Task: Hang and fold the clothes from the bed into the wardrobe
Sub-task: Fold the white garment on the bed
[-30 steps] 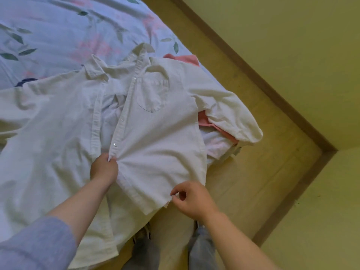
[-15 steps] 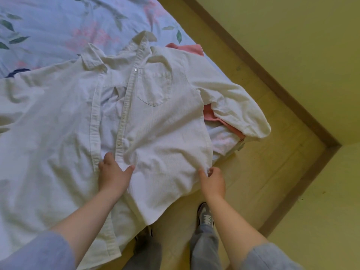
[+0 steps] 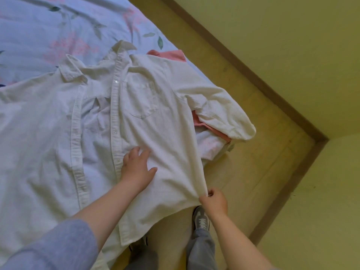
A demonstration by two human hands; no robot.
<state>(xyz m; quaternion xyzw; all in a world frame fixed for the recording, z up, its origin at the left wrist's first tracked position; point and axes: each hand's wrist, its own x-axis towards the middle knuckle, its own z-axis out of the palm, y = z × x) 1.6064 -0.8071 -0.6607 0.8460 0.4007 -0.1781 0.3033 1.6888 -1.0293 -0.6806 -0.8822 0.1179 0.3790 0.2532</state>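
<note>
Head view: downward look at a bed (image 3: 58,26) corner with floor (image 3: 253,168) beside it; wardrobe out of sight.
White shirt (image 3: 165,137): spread face up on the bed, collar toward the far side, unbuttoned, hem hanging over the near edge; pocket panel (image 3: 143,103) laid across the body, probably to give a flat face for folding.
Left hand (image 3: 137,168): flat on the pocket panel just beside the button placket (image 3: 114,123), fingers straight and spread, gripping nothing; likely pinning the cloth against sliding during the pull from the other side.
Right hand (image 3: 213,199): fingers curled, pinching the shirt's side edge low down, past the bed's edge and above the floor; creases drawn taut toward the pinch, so apparently tugging wrinkles out.
Sleeve (image 3: 220,110): bent and draped over the bed corner, resting on a pink garment (image 3: 173,55), not yet folded in.
Pink garment: under the shirt's far shoulder and sleeve, showing at two spots; a pale piece (image 3: 211,145) beneath it at the corner, kind unclear.
Step in hand: smoothing and squaring the shirt ahead of folding, by the look of it.
Progress: early; shirt unfolded, other clothes lying on the bed.
Risk: overhanging hem and sleeve, liable to slip floorward under too hard a pull.
</note>
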